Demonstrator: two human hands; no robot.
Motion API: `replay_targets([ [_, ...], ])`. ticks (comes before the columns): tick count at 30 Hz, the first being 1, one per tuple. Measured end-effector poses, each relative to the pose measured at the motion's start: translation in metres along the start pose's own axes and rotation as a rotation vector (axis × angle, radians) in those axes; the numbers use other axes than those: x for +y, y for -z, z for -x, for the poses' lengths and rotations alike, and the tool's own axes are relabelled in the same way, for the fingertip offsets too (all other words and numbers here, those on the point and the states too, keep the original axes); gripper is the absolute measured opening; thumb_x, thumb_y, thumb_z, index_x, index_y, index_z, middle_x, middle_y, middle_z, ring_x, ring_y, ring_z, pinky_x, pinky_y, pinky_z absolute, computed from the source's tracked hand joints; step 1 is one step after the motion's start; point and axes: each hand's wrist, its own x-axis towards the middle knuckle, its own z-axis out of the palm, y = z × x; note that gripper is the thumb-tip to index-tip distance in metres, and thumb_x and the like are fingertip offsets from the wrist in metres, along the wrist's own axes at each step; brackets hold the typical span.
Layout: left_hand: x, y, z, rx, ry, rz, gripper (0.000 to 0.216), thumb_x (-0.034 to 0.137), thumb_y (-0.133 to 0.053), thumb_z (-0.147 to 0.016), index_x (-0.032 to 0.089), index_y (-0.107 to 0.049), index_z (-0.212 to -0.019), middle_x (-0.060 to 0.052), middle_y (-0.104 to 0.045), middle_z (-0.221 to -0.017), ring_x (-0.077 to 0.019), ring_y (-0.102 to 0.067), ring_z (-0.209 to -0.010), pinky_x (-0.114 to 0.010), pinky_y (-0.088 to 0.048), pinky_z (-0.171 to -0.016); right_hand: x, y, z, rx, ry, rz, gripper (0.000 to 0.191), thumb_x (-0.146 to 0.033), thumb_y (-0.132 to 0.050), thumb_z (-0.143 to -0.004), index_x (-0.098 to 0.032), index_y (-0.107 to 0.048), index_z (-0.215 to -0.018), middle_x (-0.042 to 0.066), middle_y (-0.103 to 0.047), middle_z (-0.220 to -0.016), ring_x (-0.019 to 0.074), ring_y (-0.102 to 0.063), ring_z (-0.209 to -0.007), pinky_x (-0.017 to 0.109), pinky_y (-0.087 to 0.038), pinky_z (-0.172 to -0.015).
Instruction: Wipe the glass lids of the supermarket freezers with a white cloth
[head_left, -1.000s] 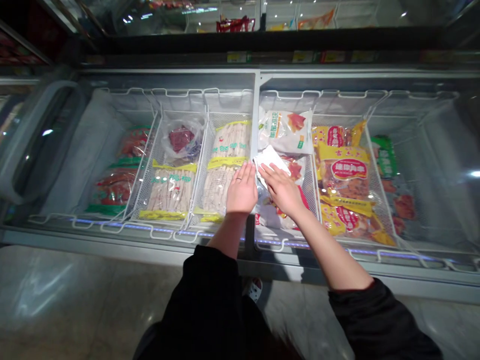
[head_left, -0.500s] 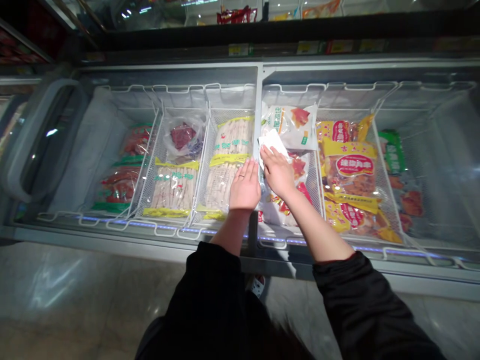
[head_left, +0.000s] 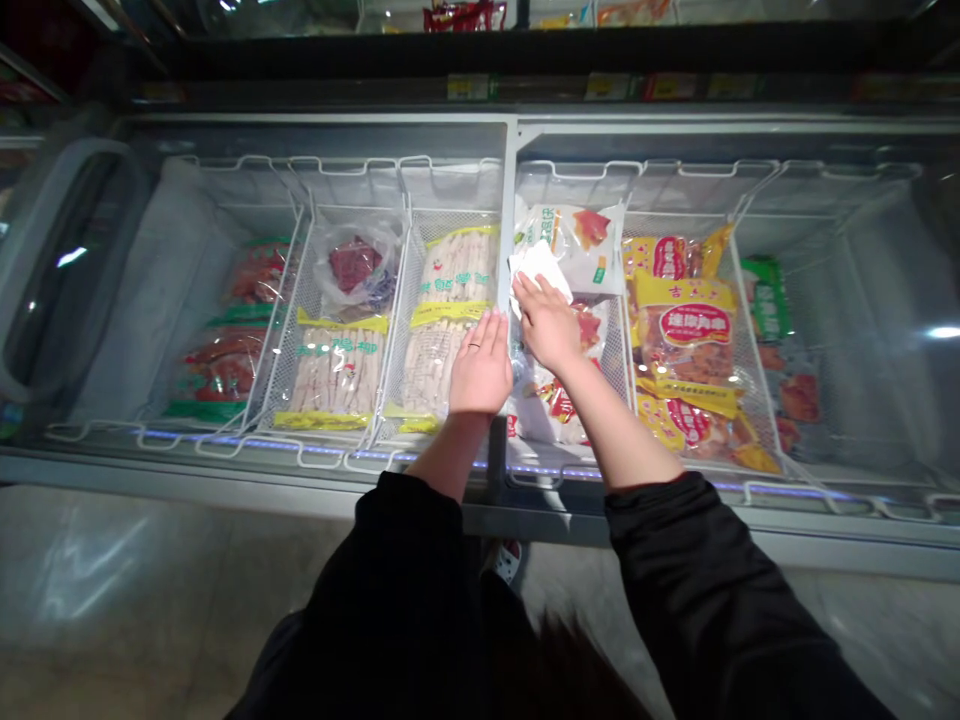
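I look down on a chest freezer with a sliding glass lid (head_left: 862, 300). My left hand (head_left: 480, 368) lies flat on the glass, fingers together and stretched out, over a yellow-banded packet of pale sticks (head_left: 450, 310). My right hand (head_left: 549, 325) presses a white cloth (head_left: 538, 266) against the glass beside the centre frame bar (head_left: 507, 200), fingers extended on the cloth. Under the cloth lies a white bag with a red picture (head_left: 581, 245).
Wire baskets (head_left: 322, 300) under the glass hold frozen packets: red and green ones (head_left: 225, 365) at the left, a clear bag of red meat (head_left: 356, 265), yellow and red bags (head_left: 686, 330) at the right. A grey handle (head_left: 37, 250) curves at the far left. Tiled floor (head_left: 112, 600) lies below.
My right hand has slid the white cloth away from me along the glass, toward the freezer's back. My left hand has stayed flat in about the same place.
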Motion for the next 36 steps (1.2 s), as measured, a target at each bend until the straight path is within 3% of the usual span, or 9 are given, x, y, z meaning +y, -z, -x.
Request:
replay_targets([
  [3,-0.001,0.001,0.001,0.015,-0.009,0.007,0.057,0.010,-0.037,-0.099,0.011,-0.042,-0.156,-0.010,-0.040,-0.162,-0.0210,-0.031,-0.153,-0.042,-0.029,-0.128,-0.006,0.002,0.020,-0.038,0.060,-0.022,0.062,-0.011,-0.039,-0.095,-0.024,-0.042,-0.156,0.002,-0.040,-0.163,0.0255,-0.031,-0.154,0.055,-0.027,-0.126],
  [7,-0.003,0.007,0.003,-0.019,0.003,0.046,0.057,0.009,-0.036,-0.099,0.013,-0.042,-0.156,-0.008,-0.039,-0.163,-0.0196,-0.031,-0.153,-0.042,-0.030,-0.128,0.012,0.021,0.048,-0.128,0.153,0.003,0.057,-0.015,-0.041,-0.099,-0.026,-0.046,-0.154,0.001,-0.043,-0.161,0.0243,-0.033,-0.153,0.053,-0.031,-0.125],
  [12,-0.005,0.018,-0.005,-0.045,-0.004,0.077,0.059,0.006,-0.034,-0.098,0.015,-0.043,-0.155,-0.009,-0.040,-0.162,-0.0192,-0.033,-0.152,-0.042,-0.030,-0.127,0.018,0.026,0.031,-0.057,0.020,0.044,0.057,-0.012,-0.039,-0.097,-0.020,-0.047,-0.153,0.004,-0.043,-0.161,0.0264,-0.033,-0.152,0.052,-0.032,-0.124],
  [16,-0.017,0.025,-0.042,-0.010,-0.062,0.048,0.061,0.007,-0.035,-0.097,0.015,-0.040,-0.157,-0.008,-0.037,-0.164,-0.0196,-0.030,-0.154,-0.042,-0.024,-0.129,-0.005,0.006,0.005,-0.021,-0.047,0.001,0.063,-0.008,-0.039,-0.093,-0.017,-0.045,-0.154,0.006,-0.040,-0.163,0.0257,-0.030,-0.154,0.051,-0.028,-0.126],
  [19,-0.028,0.026,-0.082,-0.029,-0.067,0.029,0.062,0.008,-0.037,-0.096,0.013,-0.038,-0.158,-0.008,-0.034,-0.165,-0.0200,-0.029,-0.154,-0.040,-0.023,-0.129,-0.013,-0.001,0.013,-0.050,-0.002,-0.043,0.063,-0.007,-0.037,-0.092,-0.015,-0.044,-0.155,0.006,-0.039,-0.163,0.0227,-0.030,-0.154,0.048,-0.025,-0.128],
  [22,-0.034,0.020,-0.111,-0.057,-0.070,0.029,0.060,0.010,-0.038,-0.097,0.011,-0.039,-0.157,-0.009,-0.034,-0.165,-0.0201,-0.030,-0.154,-0.039,-0.024,-0.128,-0.003,0.008,0.037,-0.090,0.084,-0.043,0.062,-0.009,-0.036,-0.094,-0.019,-0.046,-0.154,0.002,-0.041,-0.162,0.0208,-0.030,-0.154,0.046,-0.026,-0.128],
  [25,-0.034,0.011,-0.120,-0.066,-0.076,0.031,0.058,0.012,-0.037,-0.098,0.012,-0.040,-0.157,-0.008,-0.035,-0.164,-0.0199,-0.031,-0.153,-0.040,-0.025,-0.128,0.016,0.023,0.048,-0.110,0.119,-0.016,0.064,-0.007,-0.038,-0.093,-0.027,-0.046,-0.154,-0.001,-0.043,-0.161,0.0191,-0.031,-0.153,0.047,-0.029,-0.127],
  [31,-0.031,0.004,-0.116,-0.036,-0.075,0.015,0.057,0.012,-0.036,-0.100,0.014,-0.041,-0.156,-0.006,-0.037,-0.164,-0.0193,-0.032,-0.153,-0.042,-0.027,-0.128,0.018,0.016,0.000,0.032,-0.053,0.006,0.065,-0.007,-0.039,-0.092,-0.023,-0.045,-0.155,0.003,-0.041,-0.162,0.0247,-0.031,-0.153,0.053,-0.029,-0.125],
  [36,-0.032,0.004,-0.118,-0.029,-0.068,0.013,0.056,0.011,-0.036,-0.100,0.014,-0.043,-0.156,-0.006,-0.038,-0.163,-0.0192,-0.034,-0.152,-0.040,-0.029,-0.128,0.000,0.005,-0.013,-0.022,0.026,-0.046,0.060,-0.009,-0.038,-0.094,-0.016,-0.049,-0.152,0.006,-0.044,-0.160,0.0240,-0.033,-0.153,0.049,-0.027,-0.127],
])
